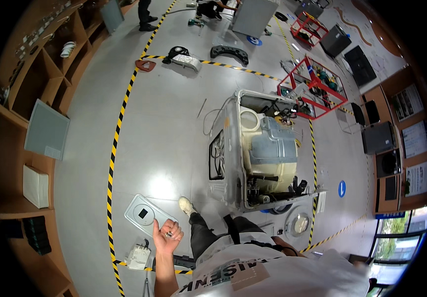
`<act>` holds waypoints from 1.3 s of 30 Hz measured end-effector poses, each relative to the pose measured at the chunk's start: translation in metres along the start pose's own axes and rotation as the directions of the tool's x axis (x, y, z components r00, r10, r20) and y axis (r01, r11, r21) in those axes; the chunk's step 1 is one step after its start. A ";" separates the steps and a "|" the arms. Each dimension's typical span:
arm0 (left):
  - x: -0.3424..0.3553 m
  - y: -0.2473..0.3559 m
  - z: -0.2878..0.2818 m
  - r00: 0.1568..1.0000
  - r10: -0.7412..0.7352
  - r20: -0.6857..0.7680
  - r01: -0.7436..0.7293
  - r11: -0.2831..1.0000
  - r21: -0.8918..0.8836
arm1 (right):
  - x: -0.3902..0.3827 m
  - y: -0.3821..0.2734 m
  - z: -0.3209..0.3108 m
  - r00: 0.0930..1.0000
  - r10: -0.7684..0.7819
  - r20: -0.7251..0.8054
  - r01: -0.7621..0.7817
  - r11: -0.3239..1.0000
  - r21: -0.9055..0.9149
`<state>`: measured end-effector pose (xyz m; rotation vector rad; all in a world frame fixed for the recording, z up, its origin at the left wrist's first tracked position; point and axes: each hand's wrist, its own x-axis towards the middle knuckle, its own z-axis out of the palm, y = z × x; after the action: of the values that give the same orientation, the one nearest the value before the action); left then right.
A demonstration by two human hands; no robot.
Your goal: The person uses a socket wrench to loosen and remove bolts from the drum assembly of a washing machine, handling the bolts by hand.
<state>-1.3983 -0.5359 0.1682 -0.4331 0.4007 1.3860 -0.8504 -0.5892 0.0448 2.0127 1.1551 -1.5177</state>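
My left hand (168, 237) is raised palm up at the lower middle, thumb out and fingers curled in. A small metallic piece shows at the fingers, too small to name. Beyond the hand, on the floor, lies a light grey panel (139, 204) with a round dial and dark display. To the right of my feet is an opened washing machine (230, 148), its pale tub (272, 143), hoses and wiring exposed. Part of my right forearm (287, 245) shows beside my body; the right hand is hidden.
A small white box-shaped part (139, 257) lies near the striped floor tape (116, 148). A round door (298, 223) rests right of my legs. Red metal frames (317, 91) stand beyond the machine. Wooden shelves (38, 74) line the left. Other people (146, 15) are at the far end.
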 end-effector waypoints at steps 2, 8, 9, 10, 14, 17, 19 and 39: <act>0.012 0.017 0.006 0.997 -0.044 0.071 0.040 0.997 0.066 | -0.018 -0.027 0.008 0.995 -0.096 -0.033 0.090 0.986 -0.139; 0.064 0.013 0.040 0.962 -0.268 -0.050 0.272 0.952 0.138 | -0.077 0.008 0.044 0.985 -0.158 -0.075 0.151 0.984 -0.096; 0.068 0.005 0.054 0.958 -0.239 -0.158 0.263 0.952 0.154 | -0.073 0.005 0.041 0.992 -0.115 -0.055 0.111 0.991 -0.071; 0.075 -0.001 0.056 0.953 -0.289 -0.096 0.302 0.937 0.175 | -0.076 0.004 0.046 0.996 -0.066 -0.059 0.065 0.998 -0.027; 0.096 -0.030 0.059 0.881 -0.463 0.101 0.431 0.871 0.235 | -0.079 0.012 0.061 0.997 0.038 -0.067 -0.028 0.989 0.143; 0.100 -0.061 0.067 0.814 -0.567 0.130 0.521 0.810 0.271 | -0.075 0.024 0.072 0.994 0.079 -0.071 -0.056 0.958 0.280; 0.101 -0.093 0.085 0.802 -0.596 0.033 0.547 0.757 0.356 | -0.072 0.044 0.089 0.992 0.104 -0.074 -0.068 0.919 0.387; 0.085 -0.446 0.098 0.629 -0.644 -0.436 0.752 0.359 0.553 | -0.067 0.242 0.092 0.921 0.386 -0.053 0.069 -0.028 0.997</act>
<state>-0.9431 -0.4721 0.2343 -0.0234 0.7255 0.2557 -0.7243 -0.8242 0.0301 3.1828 -0.6663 -2.2045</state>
